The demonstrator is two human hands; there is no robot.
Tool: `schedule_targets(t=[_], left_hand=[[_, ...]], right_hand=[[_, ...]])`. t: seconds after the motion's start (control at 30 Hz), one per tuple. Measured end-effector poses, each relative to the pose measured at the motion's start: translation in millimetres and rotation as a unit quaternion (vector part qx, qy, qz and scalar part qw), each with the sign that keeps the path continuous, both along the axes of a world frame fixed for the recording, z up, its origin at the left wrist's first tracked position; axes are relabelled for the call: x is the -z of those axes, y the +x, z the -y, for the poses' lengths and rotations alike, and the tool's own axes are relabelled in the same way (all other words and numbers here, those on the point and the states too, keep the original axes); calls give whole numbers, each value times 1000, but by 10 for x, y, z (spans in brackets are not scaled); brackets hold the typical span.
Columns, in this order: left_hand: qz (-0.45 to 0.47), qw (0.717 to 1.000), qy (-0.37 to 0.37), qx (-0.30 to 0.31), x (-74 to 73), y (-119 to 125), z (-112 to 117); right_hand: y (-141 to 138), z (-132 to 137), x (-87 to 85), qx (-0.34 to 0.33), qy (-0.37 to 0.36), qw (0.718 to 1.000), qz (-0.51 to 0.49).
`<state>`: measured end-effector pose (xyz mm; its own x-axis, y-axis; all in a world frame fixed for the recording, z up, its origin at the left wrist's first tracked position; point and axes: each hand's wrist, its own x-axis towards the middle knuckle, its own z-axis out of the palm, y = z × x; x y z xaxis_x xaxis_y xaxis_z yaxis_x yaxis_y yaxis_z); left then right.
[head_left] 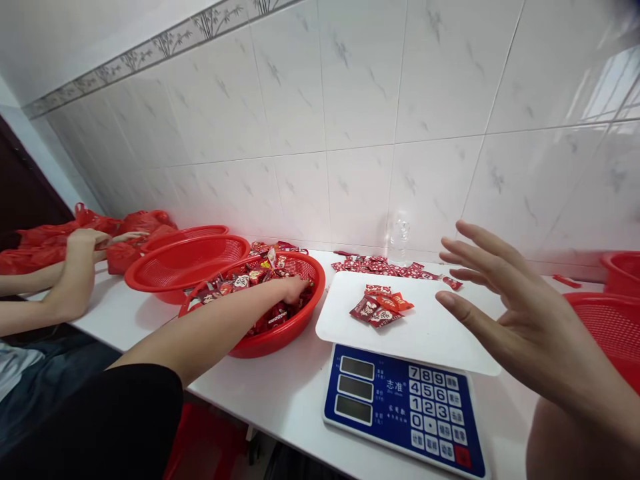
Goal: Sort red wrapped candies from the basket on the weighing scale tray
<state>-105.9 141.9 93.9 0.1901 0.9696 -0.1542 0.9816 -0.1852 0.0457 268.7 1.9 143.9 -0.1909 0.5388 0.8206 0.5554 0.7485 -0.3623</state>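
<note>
My left hand reaches into a round red plastic basket full of small wrapped packets. Its fingertips are down among the packets, so what they hold is hidden. Over the right side of a white scale pan, my right hand hovers with fingers spread and nothing in them. On that pan lie several small packets, dark red and bright red, in a loose heap. The blue keypad panel of the weighing scale faces me, and its displays look blank.
Many small red packets lie along the wall beside a clear plastic bottle. More red baskets stand to the left and another basket at the right. Further left, another person's arms are among red plastic bags.
</note>
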Motion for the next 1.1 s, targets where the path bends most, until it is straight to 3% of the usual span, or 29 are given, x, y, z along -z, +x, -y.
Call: schedule_targets(t=[0.1,0.27,0.4,0.5,0.63,0.73,0.83,0.93,1.1], left_hand=[[-23,1000,3,-1,-85,-5,-19],[-42,996,75,-18,-456,-37,-85],[48,985,167,-12,-610,261,-59],[170,976,130,32,-488,682,72],[205,969,30,137,-234,1191,311],[246,949,-14,196,-147,1406,371],[269,949,24,163,-89,1517,298],[210,971,23,111,11,1614,230],[114,979,5,167,120,1782,294]], right_hand=[[4,-4,0,-2,-2,1000,-2],[19,1,-21,-3,0,1000,5],[27,4,-39,-3,-7,1000,19],[26,9,-48,-2,-3,1000,26],[29,15,-54,-8,-8,1000,28],[41,13,-50,-8,-11,1000,25],[45,11,-48,-10,-8,1000,20],[40,19,-52,-10,-8,1000,24],[21,27,-50,-1,-8,999,45]])
